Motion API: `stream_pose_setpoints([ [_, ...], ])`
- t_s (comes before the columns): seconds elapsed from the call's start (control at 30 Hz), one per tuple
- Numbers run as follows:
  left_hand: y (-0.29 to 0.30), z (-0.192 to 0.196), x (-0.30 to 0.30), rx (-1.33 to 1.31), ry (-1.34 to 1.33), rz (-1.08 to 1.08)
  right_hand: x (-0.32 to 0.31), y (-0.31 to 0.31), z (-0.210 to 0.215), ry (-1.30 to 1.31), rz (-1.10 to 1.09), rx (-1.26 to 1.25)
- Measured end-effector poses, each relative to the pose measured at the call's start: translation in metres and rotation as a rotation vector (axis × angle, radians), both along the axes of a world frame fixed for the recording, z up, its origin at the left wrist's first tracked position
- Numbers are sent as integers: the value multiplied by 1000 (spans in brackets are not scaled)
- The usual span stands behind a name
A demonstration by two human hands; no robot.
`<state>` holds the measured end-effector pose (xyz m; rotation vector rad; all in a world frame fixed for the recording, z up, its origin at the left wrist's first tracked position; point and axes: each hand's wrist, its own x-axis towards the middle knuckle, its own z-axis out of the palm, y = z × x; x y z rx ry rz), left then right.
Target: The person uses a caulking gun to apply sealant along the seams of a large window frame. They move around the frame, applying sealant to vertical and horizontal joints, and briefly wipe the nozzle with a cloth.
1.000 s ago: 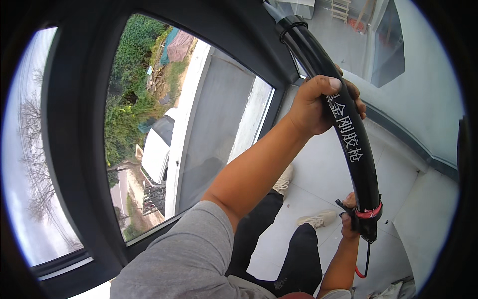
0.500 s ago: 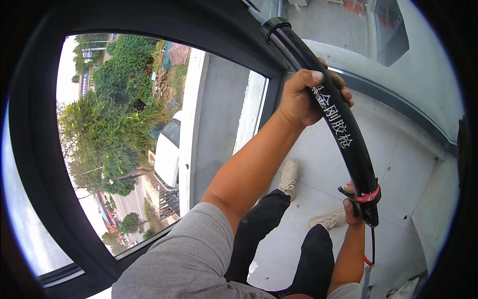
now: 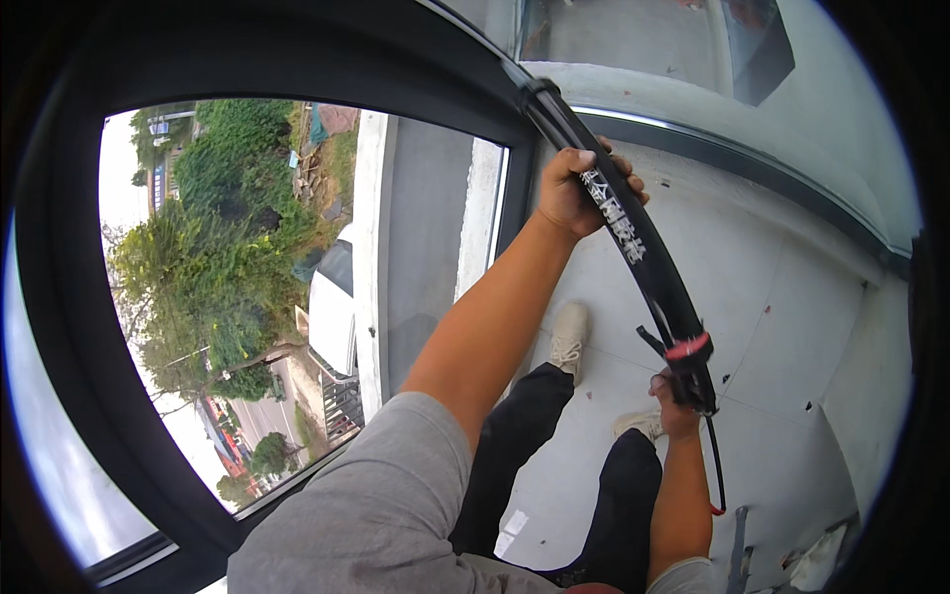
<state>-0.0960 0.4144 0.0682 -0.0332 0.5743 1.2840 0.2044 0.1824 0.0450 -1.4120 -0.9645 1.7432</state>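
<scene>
A long black caulking gun [image 3: 648,267] slants across the view, its nozzle [image 3: 517,71] up at the dark window frame. My left hand [image 3: 577,198] is wrapped round the barrel, thumb on top. Lower down, by the red band [image 3: 689,348] at the gun's rear, my right hand [image 3: 677,408] grips the handle; its fingers are partly hidden. A thin black cord [image 3: 716,465] hangs from the rear end. Whether the nozzle tip touches the frame I cannot tell.
A dark window frame [image 3: 317,94] curves along the left and top, with trees [image 3: 208,267] and a white vehicle [image 3: 333,307] outside its glass. Pale floor tiles [image 3: 732,297] lie below, under my shoes [image 3: 568,337]. Tools and scraps [image 3: 816,554] sit at lower right.
The caulking gun's rear end and my right hand have shifted left and up in the view. My left hand, still round the barrel, has moved left. The window appears slightly lower.
</scene>
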Motion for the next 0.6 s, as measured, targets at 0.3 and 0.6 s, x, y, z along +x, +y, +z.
stream_pose_setpoints([
  [0.3, -74, -62, 88, -630, -121, 59, 45, -38, 137, 503, -252, -197],
  [0.6, -170, 35, 138, -656, 13, -51, 116, -109, 216, 525, -401, -772],
])
